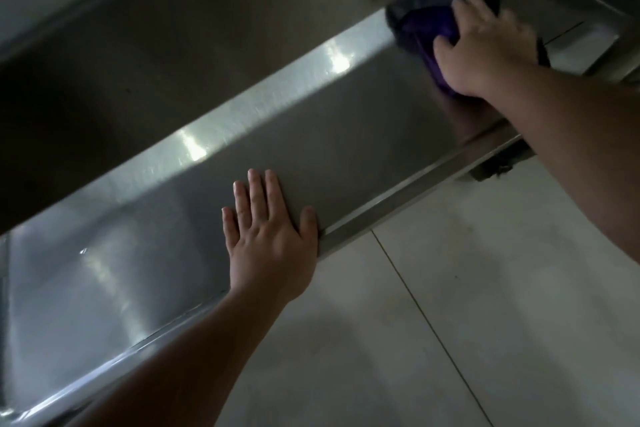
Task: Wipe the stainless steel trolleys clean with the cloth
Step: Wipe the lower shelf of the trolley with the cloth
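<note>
A stainless steel trolley shelf point(346, 135) runs diagonally from the lower left to the upper right. My left hand point(270, 236) lies flat on its near edge, fingers straight and spread. At the far right end my right hand point(488, 45) grips a bunched purple and black cloth point(426, 21) and presses it onto the shelf. My right hand covers part of the cloth.
The underside of an upper trolley shelf point(156, 28) hangs dark above the one I touch. A trolley caster point(498, 163) shows under the shelf's right end. Pale floor tiles point(450, 305) with thin grout lines spread to the lower right.
</note>
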Demonstrator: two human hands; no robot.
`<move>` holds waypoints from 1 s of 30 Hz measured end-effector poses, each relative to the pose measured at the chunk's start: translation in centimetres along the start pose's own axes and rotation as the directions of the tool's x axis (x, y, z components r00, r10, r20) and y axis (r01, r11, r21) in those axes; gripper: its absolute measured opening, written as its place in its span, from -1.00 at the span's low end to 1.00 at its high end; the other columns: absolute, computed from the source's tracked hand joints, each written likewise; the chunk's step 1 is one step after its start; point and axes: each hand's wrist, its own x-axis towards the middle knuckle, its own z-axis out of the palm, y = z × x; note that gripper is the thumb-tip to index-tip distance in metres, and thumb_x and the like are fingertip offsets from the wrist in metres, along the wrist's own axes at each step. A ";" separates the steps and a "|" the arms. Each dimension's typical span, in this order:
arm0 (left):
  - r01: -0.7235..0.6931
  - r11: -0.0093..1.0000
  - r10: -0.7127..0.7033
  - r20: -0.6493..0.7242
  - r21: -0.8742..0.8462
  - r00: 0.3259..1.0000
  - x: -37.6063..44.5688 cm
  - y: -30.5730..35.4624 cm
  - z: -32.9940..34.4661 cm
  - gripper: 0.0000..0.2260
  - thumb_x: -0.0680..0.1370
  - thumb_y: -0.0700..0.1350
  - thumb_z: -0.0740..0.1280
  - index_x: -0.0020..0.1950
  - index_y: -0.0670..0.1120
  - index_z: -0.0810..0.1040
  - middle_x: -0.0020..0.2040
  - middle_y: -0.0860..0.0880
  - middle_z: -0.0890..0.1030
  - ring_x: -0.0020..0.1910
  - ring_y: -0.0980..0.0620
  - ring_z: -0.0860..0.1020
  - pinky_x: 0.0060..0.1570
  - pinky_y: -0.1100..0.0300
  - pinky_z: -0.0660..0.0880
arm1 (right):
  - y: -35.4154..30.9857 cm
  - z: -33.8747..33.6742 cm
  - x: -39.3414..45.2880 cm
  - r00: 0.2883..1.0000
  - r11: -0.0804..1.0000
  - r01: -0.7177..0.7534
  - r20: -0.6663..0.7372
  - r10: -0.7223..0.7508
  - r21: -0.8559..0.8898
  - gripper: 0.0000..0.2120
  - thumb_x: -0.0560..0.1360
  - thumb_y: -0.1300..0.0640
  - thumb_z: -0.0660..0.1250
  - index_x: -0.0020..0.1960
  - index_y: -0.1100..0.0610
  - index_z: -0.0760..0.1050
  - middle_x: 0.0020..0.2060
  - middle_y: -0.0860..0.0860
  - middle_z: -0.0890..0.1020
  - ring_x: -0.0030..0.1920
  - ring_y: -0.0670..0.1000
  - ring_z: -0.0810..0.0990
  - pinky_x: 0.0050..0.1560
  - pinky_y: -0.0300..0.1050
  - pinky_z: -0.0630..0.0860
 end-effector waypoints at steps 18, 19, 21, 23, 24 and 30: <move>-0.025 0.996 0.035 0.105 -0.088 0.994 1.0 -0.3 -1.9 -0.30 0.69 0.30 -0.05 0.74 0.02 -0.17 0.74 -0.02 -0.19 0.70 -0.06 -0.24 0.63 -0.06 -0.26 | -7.3 5.2 -22.6 0.914 0.915 0.404 -0.044 -0.403 -0.004 -0.34 0.64 -0.29 -0.03 0.63 0.04 0.24 0.60 0.04 0.34 0.59 0.17 0.24 0.58 0.20 0.11; -0.045 0.988 0.061 0.107 -0.147 0.992 1.0 -0.8 -2.7 -0.33 0.69 0.27 -0.02 0.74 0.04 -0.07 0.74 -0.02 -0.09 0.71 -0.07 -0.15 0.65 -0.07 -0.19 | -8.1 5.4 -23.2 0.893 0.894 0.448 -0.033 -0.448 -0.007 -0.33 0.64 -0.31 -0.03 0.63 0.02 0.23 0.59 0.03 0.34 0.59 0.17 0.24 0.57 0.18 0.12; -0.088 0.963 0.112 0.079 -0.255 0.991 0.7 -2.4 -4.4 -0.44 0.68 0.18 0.05 0.68 0.08 0.17 0.68 -0.04 0.22 0.66 -0.11 0.15 0.64 -0.16 0.11 | -9.4 5.5 -24.2 0.835 0.835 0.550 -0.002 -0.550 -0.014 -0.31 0.64 -0.36 -0.03 0.64 -0.01 0.20 0.59 0.01 0.34 0.58 0.17 0.24 0.56 0.17 0.13; -0.102 0.951 0.122 0.052 -0.291 0.991 -1.0 -4.3 -5.7 -0.48 0.64 0.10 0.09 0.61 0.08 0.27 0.56 -0.01 0.36 0.56 -0.10 0.32 0.55 -0.18 0.26 | -10.2 5.6 -25.1 0.763 0.763 0.647 0.028 -0.646 -0.014 -0.30 0.63 -0.37 0.03 0.64 -0.02 0.20 0.58 -0.01 0.36 0.57 0.17 0.27 0.54 0.16 0.16; -0.097 0.951 0.115 0.047 -0.294 0.992 -2.1 -5.3 -6.0 -0.47 0.61 0.09 0.10 0.60 0.07 0.27 0.56 0.00 0.36 0.56 -0.09 0.32 0.54 -0.17 0.26 | -10.6 5.6 -25.5 0.728 0.728 0.686 0.036 -0.685 -0.008 -0.31 0.62 -0.34 0.10 0.64 -0.03 0.22 0.58 -0.02 0.37 0.55 0.16 0.29 0.53 0.16 0.18; 0.043 0.958 -0.015 0.099 -0.283 0.995 -7.7 -11.0 -6.6 -0.39 0.62 0.07 0.19 0.68 0.12 0.12 0.70 0.06 0.15 0.65 -0.03 0.15 0.59 -0.04 0.12 | -12.8 5.3 -26.6 0.551 0.552 0.833 -0.054 -0.833 -0.019 -0.43 0.49 0.13 0.46 0.50 0.02 0.48 0.40 -0.01 0.58 0.14 0.16 0.54 0.21 0.12 0.49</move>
